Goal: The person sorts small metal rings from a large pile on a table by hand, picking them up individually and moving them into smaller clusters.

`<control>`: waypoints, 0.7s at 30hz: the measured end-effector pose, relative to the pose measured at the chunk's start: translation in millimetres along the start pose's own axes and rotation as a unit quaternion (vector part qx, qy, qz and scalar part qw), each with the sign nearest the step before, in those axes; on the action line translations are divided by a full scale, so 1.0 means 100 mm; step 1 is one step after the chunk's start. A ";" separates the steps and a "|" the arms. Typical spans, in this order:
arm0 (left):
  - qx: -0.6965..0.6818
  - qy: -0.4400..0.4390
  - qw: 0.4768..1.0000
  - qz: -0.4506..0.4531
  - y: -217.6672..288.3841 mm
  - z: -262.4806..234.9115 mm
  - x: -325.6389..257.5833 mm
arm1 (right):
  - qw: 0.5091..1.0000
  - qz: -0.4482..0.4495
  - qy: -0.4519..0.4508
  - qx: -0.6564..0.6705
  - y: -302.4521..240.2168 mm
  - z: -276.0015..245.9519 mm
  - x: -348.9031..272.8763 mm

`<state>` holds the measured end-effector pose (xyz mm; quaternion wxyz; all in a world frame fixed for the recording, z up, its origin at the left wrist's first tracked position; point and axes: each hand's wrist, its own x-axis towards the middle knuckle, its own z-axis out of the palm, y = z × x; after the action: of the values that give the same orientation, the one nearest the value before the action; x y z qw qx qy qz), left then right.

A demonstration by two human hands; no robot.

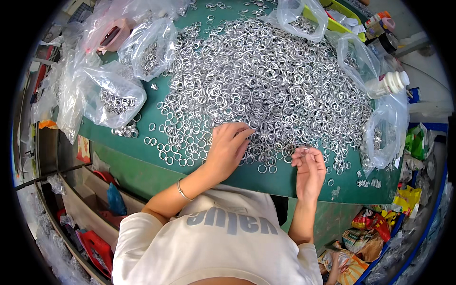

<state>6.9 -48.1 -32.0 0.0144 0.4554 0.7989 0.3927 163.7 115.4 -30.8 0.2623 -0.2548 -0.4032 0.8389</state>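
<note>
A wide heap of silver metal rings [266, 76] covers much of the green table [156, 88]. My left hand [227, 148] reaches onto the heap's near edge, its fingers bent and a little apart, the tips touching the rings. What lies right under those fingertips is hidden. At the heap's front right, my right hand [310, 173] is raised palm up with its fingers curled in. A small metal ring [305, 150] shows between its thumb and fingertips. Several loose rings [176, 156] lie spread in a thin layer left of my left hand.
Clear plastic bags with rings [114, 97] crowd the left, near a pink container [115, 38]. More bags [385, 137] line the right edge, beside a white bottle [388, 84]. A yellow-green tray [339, 16] stands far right. Below left is an open drawer [90, 197]; colourful packets [368, 228] lie lower right.
</note>
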 end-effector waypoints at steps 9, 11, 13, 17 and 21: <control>0.040 -0.033 0.999 0.017 0.10 0.22 0.22 | 0.920 -0.064 0.115 -0.370 -0.06 0.01 -0.03; 0.027 -0.025 0.999 0.029 0.07 0.23 0.22 | 0.798 -0.178 0.075 -0.571 0.02 0.03 0.04; -0.030 -0.005 0.999 0.015 0.08 0.20 0.22 | 0.698 -0.208 0.045 -0.684 0.05 0.12 0.09; -0.228 -0.027 0.960 -0.158 0.15 0.09 0.20 | 0.781 -0.189 0.096 -0.588 -0.02 0.06 0.09; -0.363 -0.097 0.900 -0.219 0.32 0.10 0.17 | 0.926 -0.037 0.031 -0.373 -0.07 0.15 -0.07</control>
<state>23.7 -20.2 -12.5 0.3416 0.2677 0.6749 0.5968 160.4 106.5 -15.7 0.1913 -0.3454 -0.6879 0.6090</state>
